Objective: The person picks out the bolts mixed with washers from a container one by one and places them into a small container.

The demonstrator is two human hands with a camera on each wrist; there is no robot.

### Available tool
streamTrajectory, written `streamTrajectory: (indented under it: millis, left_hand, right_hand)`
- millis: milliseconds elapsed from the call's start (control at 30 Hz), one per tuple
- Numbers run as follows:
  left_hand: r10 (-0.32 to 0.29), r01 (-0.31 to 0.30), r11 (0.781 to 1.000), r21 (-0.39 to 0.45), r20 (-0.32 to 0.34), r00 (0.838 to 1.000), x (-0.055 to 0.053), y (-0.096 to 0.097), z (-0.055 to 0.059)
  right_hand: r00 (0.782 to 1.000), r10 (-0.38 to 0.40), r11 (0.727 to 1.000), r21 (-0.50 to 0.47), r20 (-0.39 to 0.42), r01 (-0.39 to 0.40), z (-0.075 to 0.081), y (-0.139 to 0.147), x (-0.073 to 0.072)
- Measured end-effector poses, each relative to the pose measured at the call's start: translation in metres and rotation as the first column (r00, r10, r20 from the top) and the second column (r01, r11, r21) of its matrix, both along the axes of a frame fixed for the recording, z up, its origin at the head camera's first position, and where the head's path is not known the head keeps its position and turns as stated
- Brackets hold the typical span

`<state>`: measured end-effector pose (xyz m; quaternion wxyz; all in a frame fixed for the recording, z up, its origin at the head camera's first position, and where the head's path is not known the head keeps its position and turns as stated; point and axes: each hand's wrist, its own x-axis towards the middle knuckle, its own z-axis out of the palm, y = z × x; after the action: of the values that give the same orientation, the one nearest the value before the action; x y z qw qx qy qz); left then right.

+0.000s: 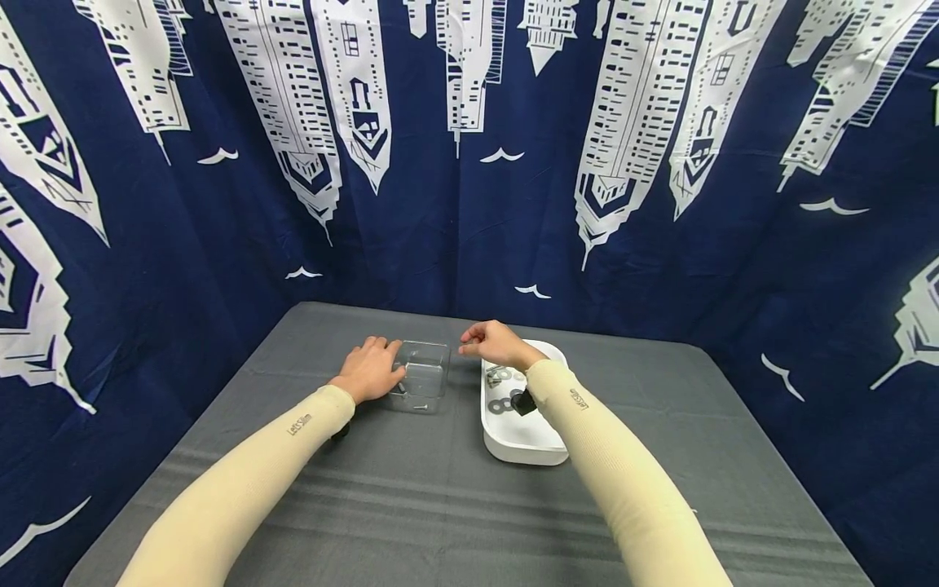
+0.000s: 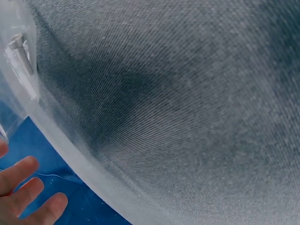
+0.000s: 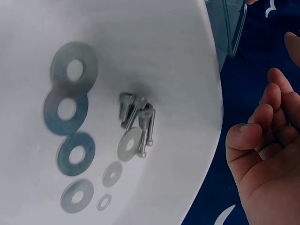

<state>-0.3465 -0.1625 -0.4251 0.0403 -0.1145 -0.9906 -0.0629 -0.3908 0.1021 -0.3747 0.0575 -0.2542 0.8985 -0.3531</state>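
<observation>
My left hand (image 1: 370, 371) rests at the left side of a clear plastic box (image 1: 425, 375), its fingers spread in the left wrist view. A socket-head screw (image 2: 21, 54) lies inside the box. Over the far left rim of a white tray (image 1: 524, 447) hovers my right hand (image 1: 493, 342), fingers loosely bent toward the box. A gap shows between its thumb (image 3: 293, 49) and fingertips (image 3: 276, 77) in the right wrist view, with nothing visible between them. Flat metal washers (image 3: 76, 153) of several sizes lie in the tray beside a small cluster of screws (image 3: 144, 117).
A grey cloth-covered table (image 1: 440, 505) carries the box and tray side by side, a narrow strip of cloth between them. Behind it hangs a navy curtain (image 1: 440, 244) with white building prints.
</observation>
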Motion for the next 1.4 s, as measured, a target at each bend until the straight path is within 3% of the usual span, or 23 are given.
streamTrajectory:
  millis: [467,900,1100,1400]
  left_hand:
    - [-0.031,0.031,1.0,-0.002,-0.056,0.998,-0.002,0.007,0.006]
    - [-0.047,0.048,0.999,0.005,-0.092,0.995,-0.003,0.027,0.012]
    - [-0.078,0.078,0.997,-0.002,-0.123,0.989,-0.003,0.036,0.012]
    - [-0.074,0.077,0.997,0.019,-0.122,0.99,-0.002,0.051,0.011]
  right_hand:
    - [0.999,-0.036,0.999,0.004,0.006,0.036,0.001,0.027,0.006]
    - [0.999,-0.04,0.999,0.026,-0.022,0.041,-0.005,0.048,0.005]
    - [0.998,-0.07,0.997,0.017,0.005,0.07,-0.006,0.056,0.009]
    - [0.995,-0.101,0.994,0.041,0.007,0.101,-0.012,0.063,0.012]
